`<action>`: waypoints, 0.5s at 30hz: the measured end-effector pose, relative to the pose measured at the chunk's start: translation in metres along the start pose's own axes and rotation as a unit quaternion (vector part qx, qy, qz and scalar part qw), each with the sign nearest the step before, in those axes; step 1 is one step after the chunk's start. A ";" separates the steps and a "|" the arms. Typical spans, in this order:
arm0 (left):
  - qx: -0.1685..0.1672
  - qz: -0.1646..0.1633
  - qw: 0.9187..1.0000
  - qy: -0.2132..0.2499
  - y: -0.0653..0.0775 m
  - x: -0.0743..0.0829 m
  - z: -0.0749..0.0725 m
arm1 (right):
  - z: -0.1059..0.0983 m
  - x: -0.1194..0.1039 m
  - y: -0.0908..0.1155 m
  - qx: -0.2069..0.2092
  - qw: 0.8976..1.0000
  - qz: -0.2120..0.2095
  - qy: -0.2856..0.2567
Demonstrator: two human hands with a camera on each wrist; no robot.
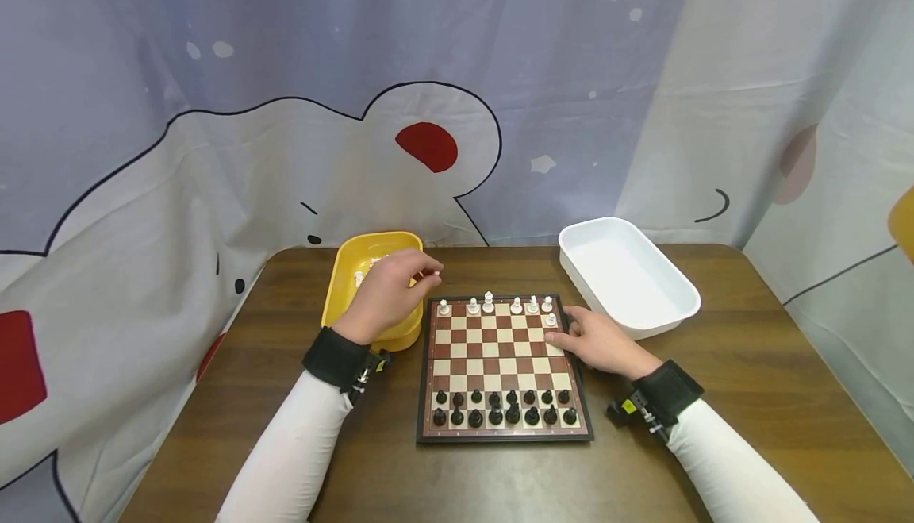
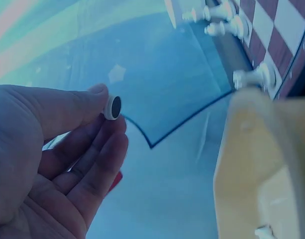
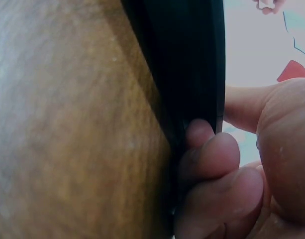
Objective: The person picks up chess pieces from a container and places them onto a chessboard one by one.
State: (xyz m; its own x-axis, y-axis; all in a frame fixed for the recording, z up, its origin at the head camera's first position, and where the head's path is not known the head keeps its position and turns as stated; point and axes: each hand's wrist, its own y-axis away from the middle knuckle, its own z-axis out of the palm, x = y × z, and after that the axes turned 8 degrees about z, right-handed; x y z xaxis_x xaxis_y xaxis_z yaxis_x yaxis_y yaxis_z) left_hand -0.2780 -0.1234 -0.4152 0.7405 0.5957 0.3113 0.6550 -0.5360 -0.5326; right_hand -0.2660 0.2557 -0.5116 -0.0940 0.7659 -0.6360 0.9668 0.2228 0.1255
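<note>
Above the near-right rim of the yellow tub [image 1: 333, 293], my left hand [image 1: 391, 289] pinches a small white chess piece [image 2: 112, 107] between thumb and fingertips. Its dark round base faces the wrist camera, while the fingers hide its upper part. My right hand [image 1: 607, 340] holds the right edge of the chessboard [image 1: 500, 360], thumb over the top and curled fingers [image 3: 219, 199] against the black side. Several white pieces, including a tall one [image 1: 489, 303], stand along the far row. A single white piece [image 1: 551, 320] stands one row nearer. Black pieces [image 1: 512, 414] fill two near rows.
More white pieces [image 1: 359, 278] lie in the yellow tub, left of the board. A white tray [image 1: 628, 269] stands at the back right, behind my right hand. The wooden table [image 1: 757, 396] ends at a patterned curtain [image 1: 543, 94].
</note>
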 end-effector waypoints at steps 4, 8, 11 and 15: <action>-0.003 0.008 1.000 0.017 -0.004 0.007 0.009 | 0.000 0.002 0.000 0.002 1.000 0.001 0.003; -0.004 0.021 0.999 0.037 -0.008 0.014 0.019 | 0.000 0.003 0.000 0.002 1.000 0.002 0.005; -0.009 0.031 0.998 0.057 -0.011 0.020 0.026 | 0.001 0.002 -0.001 0.001 1.000 0.003 0.008; -0.029 0.035 0.997 0.070 -0.017 0.027 0.037 | 0.000 0.001 -0.002 0.000 1.000 0.000 0.009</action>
State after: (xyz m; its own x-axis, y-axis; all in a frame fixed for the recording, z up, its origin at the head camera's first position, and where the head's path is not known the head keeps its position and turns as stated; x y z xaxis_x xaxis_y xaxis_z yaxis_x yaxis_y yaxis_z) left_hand -0.2746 -0.0755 -0.4267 0.7952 0.4694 0.3839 0.6064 -0.6094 -0.5108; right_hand -0.2677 0.2562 -0.5128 -0.0972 0.7767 -0.6224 0.9669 0.2219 0.1259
